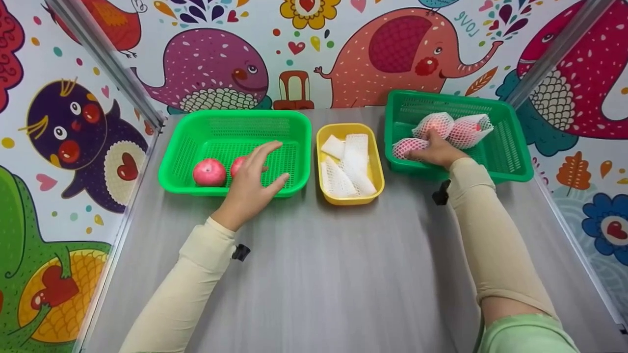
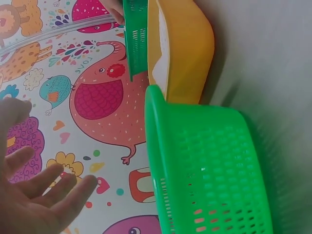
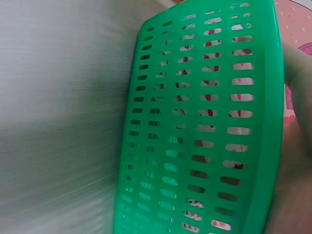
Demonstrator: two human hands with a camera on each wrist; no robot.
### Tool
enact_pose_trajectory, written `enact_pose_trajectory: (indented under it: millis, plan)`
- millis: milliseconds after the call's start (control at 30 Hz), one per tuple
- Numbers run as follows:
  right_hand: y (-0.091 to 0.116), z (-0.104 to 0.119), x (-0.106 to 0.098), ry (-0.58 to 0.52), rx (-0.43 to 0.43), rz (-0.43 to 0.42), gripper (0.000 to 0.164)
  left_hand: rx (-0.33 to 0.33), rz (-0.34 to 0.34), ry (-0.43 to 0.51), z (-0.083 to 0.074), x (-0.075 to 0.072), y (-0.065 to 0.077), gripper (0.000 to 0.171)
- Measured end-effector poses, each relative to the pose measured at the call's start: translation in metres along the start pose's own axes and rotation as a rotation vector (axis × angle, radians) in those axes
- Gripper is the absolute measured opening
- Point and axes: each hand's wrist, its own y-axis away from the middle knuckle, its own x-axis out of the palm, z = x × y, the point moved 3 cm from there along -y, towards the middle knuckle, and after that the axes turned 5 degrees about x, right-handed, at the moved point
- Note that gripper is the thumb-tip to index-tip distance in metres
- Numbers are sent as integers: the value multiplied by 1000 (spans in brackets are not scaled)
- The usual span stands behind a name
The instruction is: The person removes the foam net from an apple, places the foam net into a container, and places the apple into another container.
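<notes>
Red fruits are held in a bright-green basket beneath the left hand, grip apart; foam sleeves, in a yellow tub; netted fruits in a dark-green basket are touched by the right hand; whether clamped cannot be told.

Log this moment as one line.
left hand: above left green basket, two red fruits inside | right hand: among net-wrapped fruits, right green basket | yellow tray: white foam nets
</notes>
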Motion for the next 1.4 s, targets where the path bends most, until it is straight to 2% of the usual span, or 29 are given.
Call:
enact_pose_trajectory:
  millis: [300, 467, 667, 867, 1100, 1200, 1400]
  plan:
    - [-3, -1, -2, -34, -75, -52, 97, 40, 36, 43, -5, 12, 7, 63]
    - [1, 2, -4, -55, -134, -165, 90, 49, 67, 69, -11, 26, 14, 64]
    - [18, 14, -6, -167, -217, -303, 87, 48, 107, 113, -19, 46, 21, 65]
    - [45, 29, 3, -185, -299, -351, 87, 53, 142, 121, -25, 64, 27, 65]
    - [77, 43, 26, -167, -456, -323, 80, 59, 139, 180, -31, 73, 30, 66]
    - [89, 47, 37, -180, -519, -281, 76, 56, 126, 202, -34, 75, 30, 69]
    - [111, 52, 57, -213, -590, -156, 69, 67, 89, 227, -45, 77, 32, 73]
